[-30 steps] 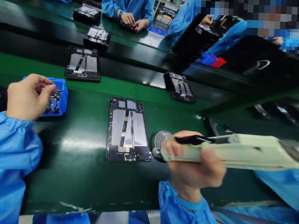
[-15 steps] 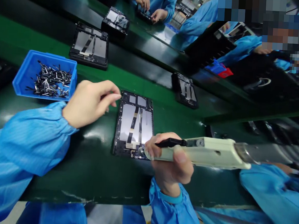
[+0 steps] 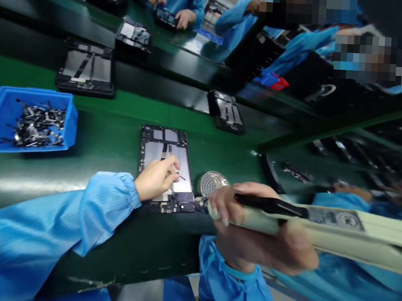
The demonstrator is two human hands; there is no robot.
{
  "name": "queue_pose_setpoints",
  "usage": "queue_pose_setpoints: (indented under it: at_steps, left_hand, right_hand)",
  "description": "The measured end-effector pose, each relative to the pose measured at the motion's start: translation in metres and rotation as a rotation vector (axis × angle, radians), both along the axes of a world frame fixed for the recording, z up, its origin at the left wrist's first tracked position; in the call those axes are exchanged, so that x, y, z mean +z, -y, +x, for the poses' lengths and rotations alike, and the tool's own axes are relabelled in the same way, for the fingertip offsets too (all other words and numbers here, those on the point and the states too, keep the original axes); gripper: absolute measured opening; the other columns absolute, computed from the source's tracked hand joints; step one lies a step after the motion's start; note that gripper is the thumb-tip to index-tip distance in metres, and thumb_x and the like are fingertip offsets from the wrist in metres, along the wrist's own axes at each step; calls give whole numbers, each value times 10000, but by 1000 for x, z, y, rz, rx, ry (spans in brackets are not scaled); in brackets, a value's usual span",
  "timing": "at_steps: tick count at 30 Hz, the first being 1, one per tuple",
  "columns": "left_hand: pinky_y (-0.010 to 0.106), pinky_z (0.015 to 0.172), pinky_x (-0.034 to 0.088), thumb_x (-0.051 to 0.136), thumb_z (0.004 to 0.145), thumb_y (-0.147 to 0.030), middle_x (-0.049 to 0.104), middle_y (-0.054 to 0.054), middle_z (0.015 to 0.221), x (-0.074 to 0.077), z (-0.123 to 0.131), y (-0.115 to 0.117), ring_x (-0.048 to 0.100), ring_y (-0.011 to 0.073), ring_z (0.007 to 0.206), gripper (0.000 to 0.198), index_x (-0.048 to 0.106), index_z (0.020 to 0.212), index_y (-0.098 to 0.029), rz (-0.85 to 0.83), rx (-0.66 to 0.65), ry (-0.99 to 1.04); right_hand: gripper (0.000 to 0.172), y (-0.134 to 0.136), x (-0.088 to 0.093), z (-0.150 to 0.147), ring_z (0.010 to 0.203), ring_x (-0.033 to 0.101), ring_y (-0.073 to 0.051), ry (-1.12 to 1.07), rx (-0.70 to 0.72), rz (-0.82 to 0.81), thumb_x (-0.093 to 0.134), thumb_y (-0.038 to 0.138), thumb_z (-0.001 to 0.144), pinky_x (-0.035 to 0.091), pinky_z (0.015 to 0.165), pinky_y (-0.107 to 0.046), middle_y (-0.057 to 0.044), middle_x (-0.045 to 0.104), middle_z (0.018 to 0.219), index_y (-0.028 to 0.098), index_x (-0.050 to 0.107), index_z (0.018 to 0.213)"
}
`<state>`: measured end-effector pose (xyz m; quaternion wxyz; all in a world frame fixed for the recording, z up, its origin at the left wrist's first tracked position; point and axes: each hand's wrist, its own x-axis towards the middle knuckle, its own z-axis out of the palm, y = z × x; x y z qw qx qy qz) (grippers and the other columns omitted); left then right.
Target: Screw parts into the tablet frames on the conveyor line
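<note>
An opened tablet (image 3: 188,168) lies face down on the green bench, its silver inner plates and dark ribbon cables exposed. Over its middle is my left hand (image 3: 157,177), thumb and fingers drawn together by a small dark strip (image 3: 182,177), which it seems to pinch. My right hand (image 3: 251,225) is wrapped round a pale electric screwdriver (image 3: 335,229) with a black lever. The screwdriver's tip is near the tablet's lower right corner, beside a round dish of screws (image 3: 214,182); whether the tip touches anything is unclear.
A blue bin (image 3: 72,121) of small black and silver parts stands at left. Other opened tablets (image 3: 87,68), (image 3: 226,111) lie beyond on the bench and raised rail. Across the bench, a co-worker's hands (image 3: 186,18) hold a device. A blue-sleeved person sits at right.
My left hand has moved right, from beside the blue bin to over the tablet. The screwdriver has shifted right off the tablet's lower part, uncovering the screw dish. The view has shifted right.
</note>
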<state>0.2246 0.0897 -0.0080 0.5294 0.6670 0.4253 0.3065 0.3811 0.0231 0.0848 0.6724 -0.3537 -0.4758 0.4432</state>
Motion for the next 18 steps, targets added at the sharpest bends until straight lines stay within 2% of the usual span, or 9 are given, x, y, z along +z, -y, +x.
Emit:
queue_pose_setpoints:
  at_steps: [3,6,8,12,18]
  left_hand:
    - [285,602,555,612,906,-258,781,56,778,1,-6,-1,700,182,596,168,679,1044,-189,-16,12,57]
    - [280,580,579,623,912,-381,795,84,826,4,-10,-2,707,184,603,205,693,931,-190,-28,23,68]
    - [259,547,576,641,910,-416,794,81,830,6,-13,-1,688,166,578,232,681,933,-189,-34,44,83]
    - [230,527,577,650,932,-421,764,57,764,10,-17,2,672,149,570,239,658,976,-187,-10,106,106]
    - [210,518,570,659,950,-393,752,39,765,14,-20,4,661,135,571,196,673,985,-201,20,157,93]
  right_hand:
    - [326,-7,-7,34,371,389,-132,8,-142,64,694,519,811,344,395,-274,38,432,439,211,797,839]
    - [319,-13,-26,64,347,379,-121,-17,-238,67,663,497,833,336,380,-256,48,411,414,204,744,736]
    - [321,-15,-38,74,345,385,-114,-38,-276,41,670,497,843,337,377,-245,53,422,415,195,751,773]
    - [314,-15,-52,74,353,397,-104,-67,-294,-1,708,497,842,362,382,-243,60,448,434,187,747,811]
    - [310,-19,-53,64,348,399,-107,-69,-338,-45,727,505,799,353,373,-249,62,458,425,195,721,791]
